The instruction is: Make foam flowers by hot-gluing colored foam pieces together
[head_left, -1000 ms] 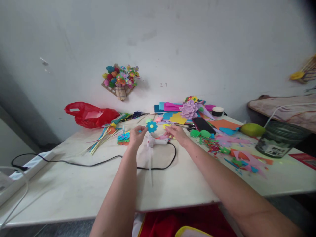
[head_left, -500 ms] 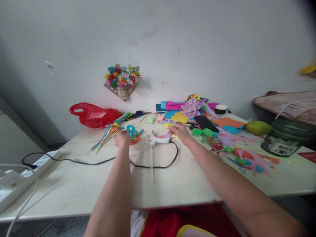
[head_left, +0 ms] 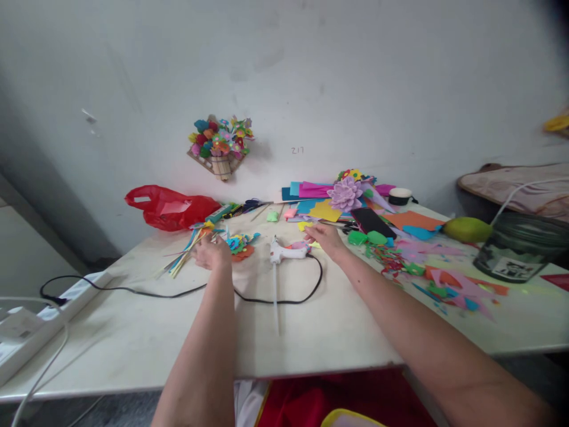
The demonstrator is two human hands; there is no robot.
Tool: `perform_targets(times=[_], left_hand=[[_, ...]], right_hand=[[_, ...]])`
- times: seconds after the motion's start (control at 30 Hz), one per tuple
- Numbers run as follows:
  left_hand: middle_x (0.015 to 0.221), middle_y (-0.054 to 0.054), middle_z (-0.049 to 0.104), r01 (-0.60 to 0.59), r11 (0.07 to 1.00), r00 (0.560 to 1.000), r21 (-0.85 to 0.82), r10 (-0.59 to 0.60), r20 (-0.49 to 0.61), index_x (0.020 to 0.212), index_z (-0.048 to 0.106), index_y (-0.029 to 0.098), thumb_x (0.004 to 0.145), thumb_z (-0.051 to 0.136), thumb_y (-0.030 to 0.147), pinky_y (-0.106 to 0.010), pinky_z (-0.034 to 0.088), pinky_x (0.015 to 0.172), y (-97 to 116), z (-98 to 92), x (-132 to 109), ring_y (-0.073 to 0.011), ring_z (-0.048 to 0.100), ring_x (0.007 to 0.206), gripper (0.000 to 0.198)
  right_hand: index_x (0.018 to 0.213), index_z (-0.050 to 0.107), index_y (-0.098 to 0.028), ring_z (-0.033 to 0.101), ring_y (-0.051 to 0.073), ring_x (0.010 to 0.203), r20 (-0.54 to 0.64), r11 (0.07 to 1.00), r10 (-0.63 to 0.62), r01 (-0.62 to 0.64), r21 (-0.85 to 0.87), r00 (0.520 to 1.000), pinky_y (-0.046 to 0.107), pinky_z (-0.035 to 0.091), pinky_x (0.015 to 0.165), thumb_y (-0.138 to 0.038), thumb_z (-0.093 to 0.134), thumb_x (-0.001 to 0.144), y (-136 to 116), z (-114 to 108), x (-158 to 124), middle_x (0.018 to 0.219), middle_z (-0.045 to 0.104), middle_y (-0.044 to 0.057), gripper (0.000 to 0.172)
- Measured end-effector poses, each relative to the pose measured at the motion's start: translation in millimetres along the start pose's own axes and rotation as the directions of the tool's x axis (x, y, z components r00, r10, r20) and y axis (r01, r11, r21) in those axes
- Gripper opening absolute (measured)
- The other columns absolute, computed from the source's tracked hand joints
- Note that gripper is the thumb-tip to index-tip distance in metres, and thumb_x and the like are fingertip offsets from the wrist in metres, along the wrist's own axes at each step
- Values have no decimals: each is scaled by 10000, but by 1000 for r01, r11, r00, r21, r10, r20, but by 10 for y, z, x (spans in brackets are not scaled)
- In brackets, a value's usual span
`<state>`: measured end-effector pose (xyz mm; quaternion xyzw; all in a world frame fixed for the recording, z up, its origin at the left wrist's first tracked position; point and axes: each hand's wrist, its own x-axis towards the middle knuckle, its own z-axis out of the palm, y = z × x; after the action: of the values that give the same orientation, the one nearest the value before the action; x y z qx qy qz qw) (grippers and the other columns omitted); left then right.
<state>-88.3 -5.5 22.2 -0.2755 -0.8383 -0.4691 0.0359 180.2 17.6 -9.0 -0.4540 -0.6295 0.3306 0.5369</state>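
Observation:
My left hand (head_left: 212, 251) is over the right end of a bundle of thin coloured strips (head_left: 181, 258), its fingers apart and nothing seen held. Blue and orange foam flowers (head_left: 241, 244) lie just right of it. My right hand (head_left: 325, 237) pinches a small yellow piece (head_left: 304, 226) between thumb and fingertips. Between the hands a white glue gun (head_left: 288, 252) lies on its side, a long clear glue stick (head_left: 275, 296) beneath it pointing to the table's front edge.
A red plastic bag (head_left: 173, 207) and scissors (head_left: 252, 204) lie at the back. On the right are foam sheets (head_left: 326, 210), a dark phone (head_left: 371, 223), scraps (head_left: 462, 287) and a glass jar (head_left: 511, 255). A black cable (head_left: 155, 293) crosses to a power strip (head_left: 75, 296).
My left hand has shifted slightly left and its fingers have opened; the blue flower that stood up beside it now lies lower. My right hand keeps its pinch on the yellow piece.

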Motion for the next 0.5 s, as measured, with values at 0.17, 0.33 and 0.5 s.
perform_targets(times=[0.17, 0.33, 0.5], left_hand=[[924, -75, 651, -195, 976, 968, -100, 208, 141, 872, 616, 213, 791, 422, 410, -328, 424, 775, 256, 28, -292, -231, 576, 911, 288], [752, -79, 645, -372, 928, 880, -23, 360, 311, 694, 585, 205, 739, 460, 447, -318, 416, 655, 484, 87, -646, -254, 592, 816, 276], [732, -75, 643, -464, 884, 826, -60, 456, 332, 667, 572, 203, 744, 437, 381, -304, 386, 609, 498, 146, -778, -248, 590, 787, 236]], right_hand=[[616, 602, -148, 558, 120, 518, -65, 1000, 9, -10, -22, 998, 240, 425, 546, -390, 528, 711, 50, -34, 40, 622, 633, 35, 270], [545, 559, -164, 511, 111, 488, -161, 979, -14, -20, -202, 987, 223, 382, 510, -391, 485, 729, 81, -97, 63, 537, 589, 7, 301], [591, 592, -175, 533, 126, 541, -192, 939, -11, -56, -340, 981, 218, 372, 514, -400, 472, 741, 50, -137, 64, 589, 624, 11, 296]])
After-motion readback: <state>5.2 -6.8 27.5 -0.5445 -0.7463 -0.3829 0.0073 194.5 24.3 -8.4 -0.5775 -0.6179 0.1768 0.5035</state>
